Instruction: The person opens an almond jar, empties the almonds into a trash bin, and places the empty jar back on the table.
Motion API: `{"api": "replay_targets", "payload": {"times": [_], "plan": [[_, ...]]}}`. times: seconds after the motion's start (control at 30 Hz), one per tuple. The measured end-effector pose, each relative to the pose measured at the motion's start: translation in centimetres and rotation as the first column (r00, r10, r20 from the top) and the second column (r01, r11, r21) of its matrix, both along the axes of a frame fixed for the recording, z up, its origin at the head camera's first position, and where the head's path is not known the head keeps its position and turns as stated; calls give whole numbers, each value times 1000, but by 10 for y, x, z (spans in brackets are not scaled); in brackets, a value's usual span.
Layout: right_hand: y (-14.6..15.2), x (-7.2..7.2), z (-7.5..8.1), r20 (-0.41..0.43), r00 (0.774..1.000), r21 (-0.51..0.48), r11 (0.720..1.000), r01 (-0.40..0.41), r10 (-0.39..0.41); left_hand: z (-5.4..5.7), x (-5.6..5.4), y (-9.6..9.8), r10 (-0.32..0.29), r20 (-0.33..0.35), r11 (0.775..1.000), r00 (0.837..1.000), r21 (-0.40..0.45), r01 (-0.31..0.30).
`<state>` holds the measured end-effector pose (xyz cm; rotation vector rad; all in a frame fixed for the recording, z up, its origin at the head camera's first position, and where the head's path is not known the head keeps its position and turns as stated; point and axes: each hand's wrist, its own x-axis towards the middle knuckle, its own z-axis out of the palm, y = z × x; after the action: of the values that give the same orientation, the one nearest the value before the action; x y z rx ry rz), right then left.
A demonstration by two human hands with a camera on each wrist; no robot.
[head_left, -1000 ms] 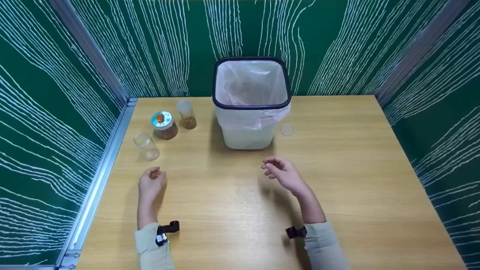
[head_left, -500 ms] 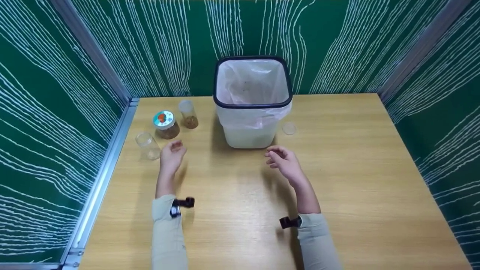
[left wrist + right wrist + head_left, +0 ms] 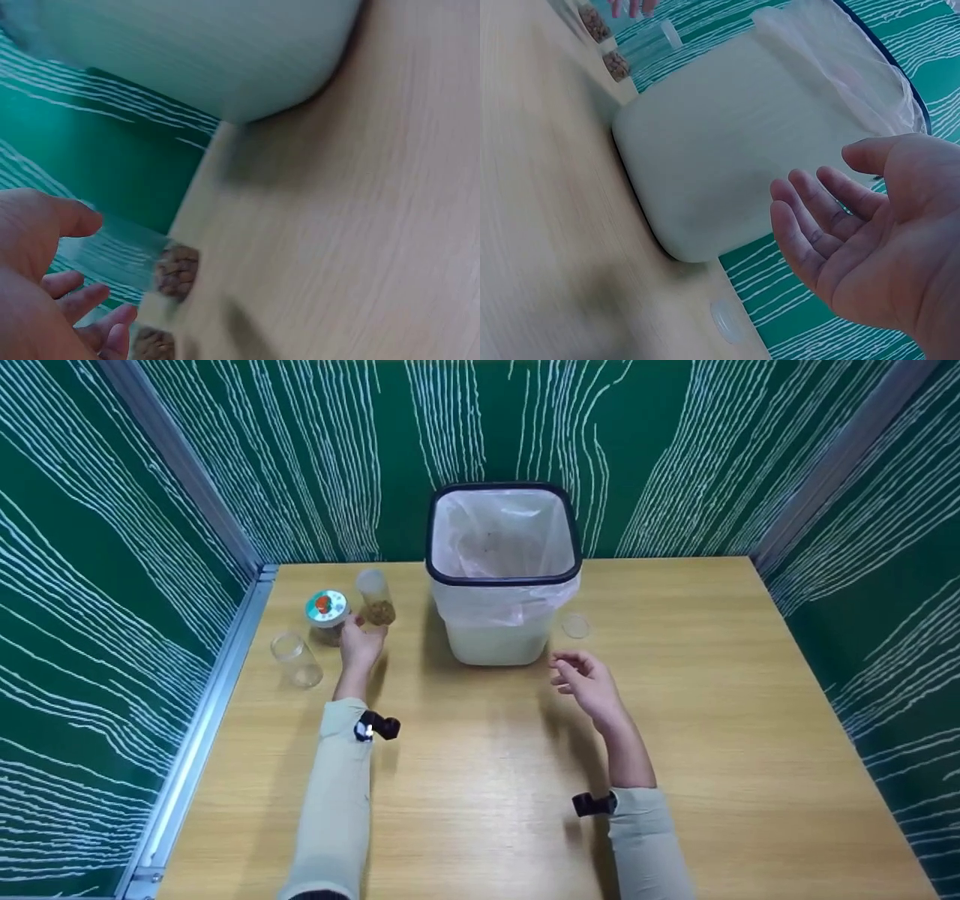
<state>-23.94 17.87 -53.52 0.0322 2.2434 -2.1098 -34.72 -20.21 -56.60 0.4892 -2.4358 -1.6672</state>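
My left hand (image 3: 362, 643) is at the back left, just in front of a tall clear jar (image 3: 375, 594) with brown pieces in its bottom. In the left wrist view, the thumb and fingers of this hand (image 3: 37, 270) are spread apart beside the jar, and no grip shows. Close on its left stands a wider jar (image 3: 328, 609) with a white and teal printed lid, partly hidden by the hand. My right hand (image 3: 591, 686) hovers over the table right of the bin, its fingers loosely bent and holding nothing, as the right wrist view also shows.
A pale bin (image 3: 495, 643) with a black rim and a white liner stands at the back middle. Right of it lies a clear round lid (image 3: 576, 625). An uncapped clear jar (image 3: 298, 661) stands at the left. Green walls enclose the wooden table (image 3: 480, 780).
My left hand has moved forward and to the right, from in front of the clear uncapped jar to the tall jar. The right hand has shifted slightly forward and right.
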Motion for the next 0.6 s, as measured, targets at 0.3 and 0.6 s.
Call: {"api": "replay_targets", "payload": {"times": [0.3,0.6], "plan": [[13,0,0,11,1000,14,1000,-15,15,-15,-15,6,12,-24,997,1000,-79,-14],[22,-8,3,-49,999,77,997,0,4,-28,-28,11,97,-1,972,995,-216,-95]]}}
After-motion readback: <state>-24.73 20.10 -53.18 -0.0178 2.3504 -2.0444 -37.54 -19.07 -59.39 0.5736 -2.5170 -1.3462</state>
